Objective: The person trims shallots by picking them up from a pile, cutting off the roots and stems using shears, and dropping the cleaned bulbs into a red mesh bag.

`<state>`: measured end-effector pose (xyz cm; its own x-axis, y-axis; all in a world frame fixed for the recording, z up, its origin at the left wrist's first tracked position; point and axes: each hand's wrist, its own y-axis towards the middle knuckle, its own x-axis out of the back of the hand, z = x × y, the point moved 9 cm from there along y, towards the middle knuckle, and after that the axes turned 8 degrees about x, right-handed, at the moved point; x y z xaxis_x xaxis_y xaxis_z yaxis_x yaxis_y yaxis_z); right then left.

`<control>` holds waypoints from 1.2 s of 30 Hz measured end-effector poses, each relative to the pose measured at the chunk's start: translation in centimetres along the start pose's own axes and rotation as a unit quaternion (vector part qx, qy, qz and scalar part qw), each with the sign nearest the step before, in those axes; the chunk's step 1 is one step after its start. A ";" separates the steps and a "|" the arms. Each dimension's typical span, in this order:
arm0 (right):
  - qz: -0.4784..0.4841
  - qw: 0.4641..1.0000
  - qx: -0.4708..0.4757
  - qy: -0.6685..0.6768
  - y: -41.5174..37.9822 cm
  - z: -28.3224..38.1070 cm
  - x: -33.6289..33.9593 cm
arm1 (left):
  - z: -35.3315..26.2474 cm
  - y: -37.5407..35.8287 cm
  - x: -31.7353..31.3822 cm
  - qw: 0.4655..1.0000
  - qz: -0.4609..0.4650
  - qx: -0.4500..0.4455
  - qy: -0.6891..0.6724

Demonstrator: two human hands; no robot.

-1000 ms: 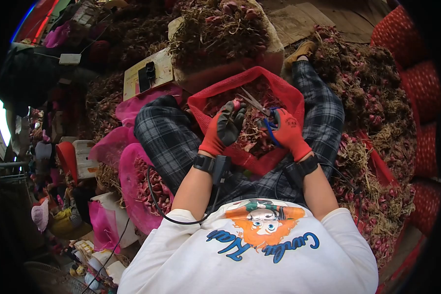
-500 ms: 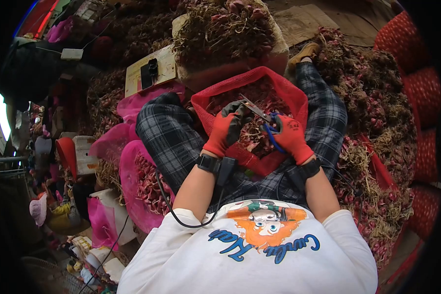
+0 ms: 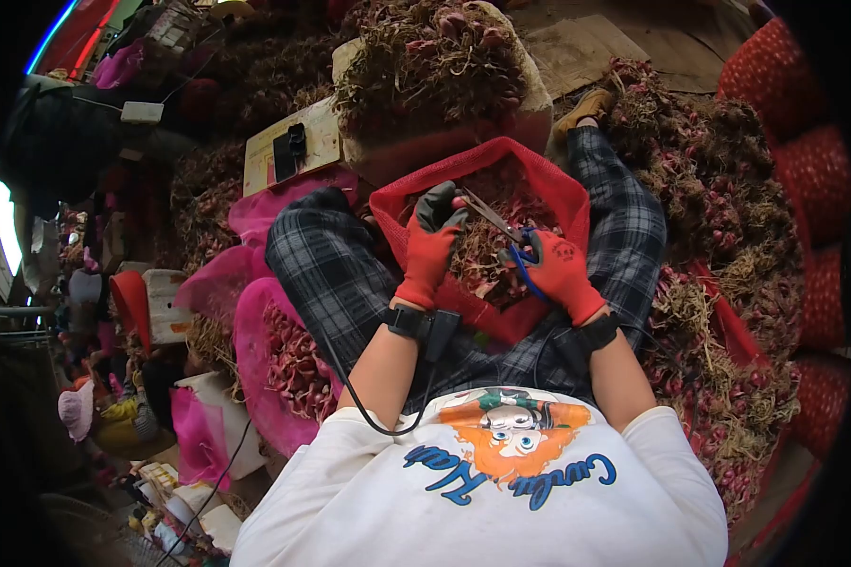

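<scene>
My left hand, in a red glove with dark palm and fingers, pinches a small shallot between thumb and fingertips. In my right hand, gloved the same way, is a pair of scissors with blue handles. The blades point up and left, and their tips lie right beside the shallot. Both hands are over the mouth of a red mesh bag held between my legs. Trimmed bits and shallots lie inside it.
A foam block heaped with dry-stalked shallots stands ahead. Left of it a board carries a black device. A pink mesh bag of shallots sits at my left. More shallots and full red sacks line the right.
My left hand has turned and lifted slightly, its fingers now pointing up with the shallot showing at the blade tips. My right hand with the scissors has shifted slightly downward.
</scene>
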<state>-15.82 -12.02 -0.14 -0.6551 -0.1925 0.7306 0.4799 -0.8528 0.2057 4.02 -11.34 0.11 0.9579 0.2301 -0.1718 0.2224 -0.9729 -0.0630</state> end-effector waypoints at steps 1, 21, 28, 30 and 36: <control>0.002 1.000 -0.002 -0.003 0.0 0.2 0.3 | -0.5 0.0 0.1 0.999 -0.008 -0.027 0.028; 0.039 0.755 -0.223 0.615 -0.6 4.1 0.7 | -12.4 -6.2 -4.9 0.916 0.038 -0.312 0.248; 0.018 0.762 -0.115 0.637 1.8 5.5 0.9 | -8.9 -5.1 -4.2 0.990 0.075 -0.112 0.039; 0.017 0.815 -0.101 0.570 2.6 5.4 1.8 | -7.2 -4.5 -4.3 0.991 0.128 -0.037 0.002; 0.079 0.908 -0.029 0.411 5.9 6.4 3.2 | -4.6 -3.0 -4.2 0.961 0.194 0.145 -0.135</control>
<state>-11.36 -14.54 7.61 -0.8066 -0.5910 0.0100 0.5894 -0.8029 0.0894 0.14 -9.48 5.56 0.8681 -0.1136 -0.4833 -0.2392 -0.9487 -0.2066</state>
